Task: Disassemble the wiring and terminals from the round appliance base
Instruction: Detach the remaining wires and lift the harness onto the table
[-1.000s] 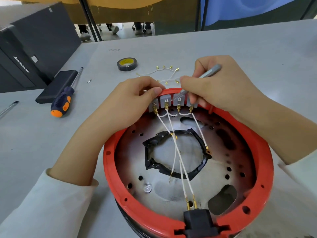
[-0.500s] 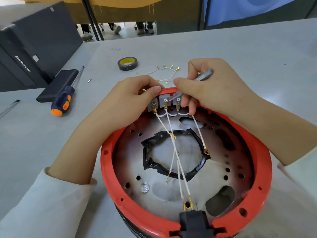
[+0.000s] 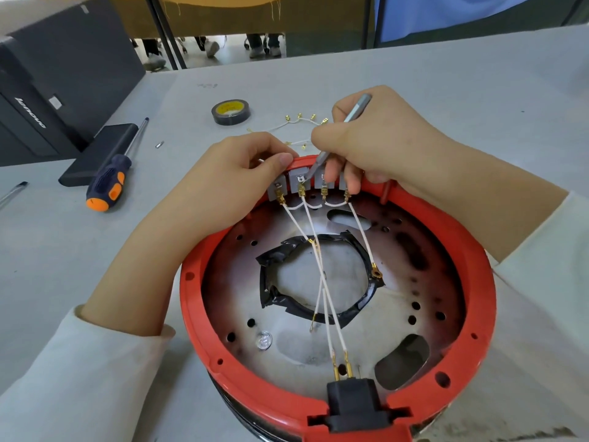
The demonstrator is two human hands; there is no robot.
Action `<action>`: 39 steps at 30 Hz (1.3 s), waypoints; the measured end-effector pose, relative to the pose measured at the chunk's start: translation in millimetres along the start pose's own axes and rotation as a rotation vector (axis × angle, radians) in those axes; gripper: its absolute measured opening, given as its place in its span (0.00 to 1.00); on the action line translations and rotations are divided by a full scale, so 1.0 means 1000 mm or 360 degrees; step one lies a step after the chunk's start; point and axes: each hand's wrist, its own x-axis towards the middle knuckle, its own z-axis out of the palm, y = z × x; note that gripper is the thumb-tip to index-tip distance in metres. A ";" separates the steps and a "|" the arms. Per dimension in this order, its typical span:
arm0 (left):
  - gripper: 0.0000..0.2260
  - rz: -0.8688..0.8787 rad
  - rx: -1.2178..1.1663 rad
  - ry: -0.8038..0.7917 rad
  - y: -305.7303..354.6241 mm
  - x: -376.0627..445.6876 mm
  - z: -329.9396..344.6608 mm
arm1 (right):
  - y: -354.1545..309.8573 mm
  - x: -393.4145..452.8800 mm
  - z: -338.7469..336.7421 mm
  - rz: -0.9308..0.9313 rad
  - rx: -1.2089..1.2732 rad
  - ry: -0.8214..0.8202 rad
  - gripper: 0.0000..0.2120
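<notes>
A round red appliance base (image 3: 338, 282) is seen from above at the near edge of the grey counter (image 3: 446, 90), its metal plate exposed. Four grey terminal blocks (image 3: 299, 183) line its far rim, each joined to white wires (image 3: 322, 266) that run to a black plug socket (image 3: 352, 406). The tip of a thin grey metal tool (image 3: 338, 138) has been shifted leftward over the last second, from the third block to the second. The tool is pinched in the right hand (image 3: 379, 141); the left hand (image 3: 229, 173) grips the rim and the leftmost block. That terminal is probably being loosened next. Freed wires (image 3: 299, 122) lie farther back, by a tape roll (image 3: 230, 112) and a screwdriver (image 3: 110, 183).
</notes>
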 end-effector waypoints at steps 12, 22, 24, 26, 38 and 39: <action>0.08 -0.0002 -0.0021 -0.0010 0.000 0.000 0.000 | 0.005 -0.007 -0.004 -0.0125 0.0293 0.0052 0.15; 0.07 0.0003 -0.0034 -0.0022 -0.002 0.001 0.001 | 0.011 -0.010 -0.002 -0.0216 0.0198 0.0116 0.16; 0.07 0.0001 -0.0048 -0.0025 -0.002 0.001 0.001 | 0.013 -0.009 -0.002 -0.0207 0.0153 0.0110 0.14; 0.06 -0.0004 -0.0055 -0.0024 -0.002 0.000 0.002 | 0.014 -0.009 -0.002 -0.0208 0.0104 0.0099 0.13; 0.08 -0.0012 -0.0001 -0.0015 0.002 -0.001 0.001 | 0.013 -0.004 -0.005 -0.0149 0.0112 0.0021 0.14; 0.08 -0.0012 0.0005 -0.0017 0.002 0.000 0.001 | 0.012 -0.002 -0.005 -0.0129 0.0104 0.0011 0.15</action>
